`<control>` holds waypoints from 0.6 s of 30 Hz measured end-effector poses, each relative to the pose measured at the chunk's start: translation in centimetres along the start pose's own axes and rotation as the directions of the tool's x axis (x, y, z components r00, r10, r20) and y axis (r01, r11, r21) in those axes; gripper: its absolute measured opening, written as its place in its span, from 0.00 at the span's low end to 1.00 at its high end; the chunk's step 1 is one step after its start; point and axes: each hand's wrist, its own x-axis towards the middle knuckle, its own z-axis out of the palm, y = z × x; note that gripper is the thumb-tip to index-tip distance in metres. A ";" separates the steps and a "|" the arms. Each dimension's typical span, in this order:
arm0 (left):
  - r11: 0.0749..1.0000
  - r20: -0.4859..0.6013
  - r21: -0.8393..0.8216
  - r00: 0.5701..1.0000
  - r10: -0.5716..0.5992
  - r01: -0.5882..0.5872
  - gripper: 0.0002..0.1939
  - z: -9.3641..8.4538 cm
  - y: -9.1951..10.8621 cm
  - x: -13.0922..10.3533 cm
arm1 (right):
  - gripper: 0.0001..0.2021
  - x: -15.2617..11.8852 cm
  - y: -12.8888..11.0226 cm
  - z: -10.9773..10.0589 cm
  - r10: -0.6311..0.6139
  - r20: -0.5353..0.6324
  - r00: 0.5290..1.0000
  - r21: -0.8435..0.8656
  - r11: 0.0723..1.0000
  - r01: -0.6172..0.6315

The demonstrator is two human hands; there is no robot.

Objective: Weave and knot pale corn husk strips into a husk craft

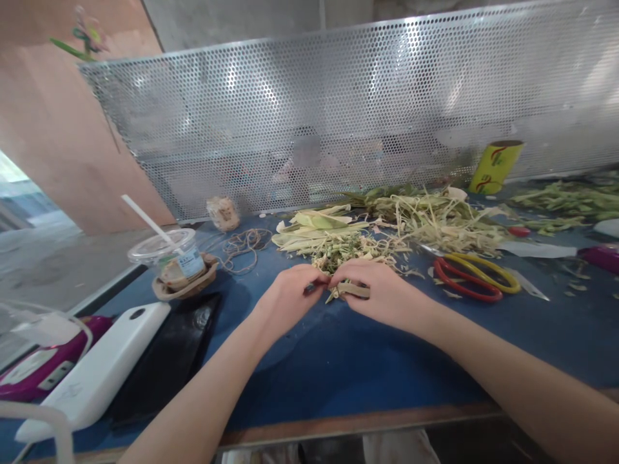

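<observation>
At the near edge of the blue table (348,380), on the left side, a white flat case (104,361) lies beside a black flat object (167,357). Left of them there is a purple power strip (41,374) with a white plug (51,330) on it.

In the middle, the two hands meet over the table. The left hand (296,290) has its fingers bent and brought narrowly together; its fingertips are partly hidden, so I cannot tell if they hold something. The right hand (382,289) is also bent, and it holds a flat, light brown strip (356,290), which shows below its fingers. The strip is just at the near side of a pile of small plant scraps (351,250).

To the right of the hands lies a pair of scissors (471,283) with one red and one yellow handle. On the left, a clear cup (169,258) with a straw (147,218) stands in a brown cardboard holder (186,287), and a loose string (247,248) lies near it.

Farther, behind the scraps, there are pale long leaves (316,225), and to their right a bigger heap of dry leaves (440,222). A yellow can (496,169) is tilted near the perforated metal panel (338,96), which stands at the far side.
</observation>
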 end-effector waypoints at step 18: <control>0.979 -0.025 -0.110 0.985 -0.173 0.170 0.07 0.9 0.9 -0.2 | 0.06 0.3 -0.5 -0.4 0.112 0.031 0.993 0.022 0.993 -0.113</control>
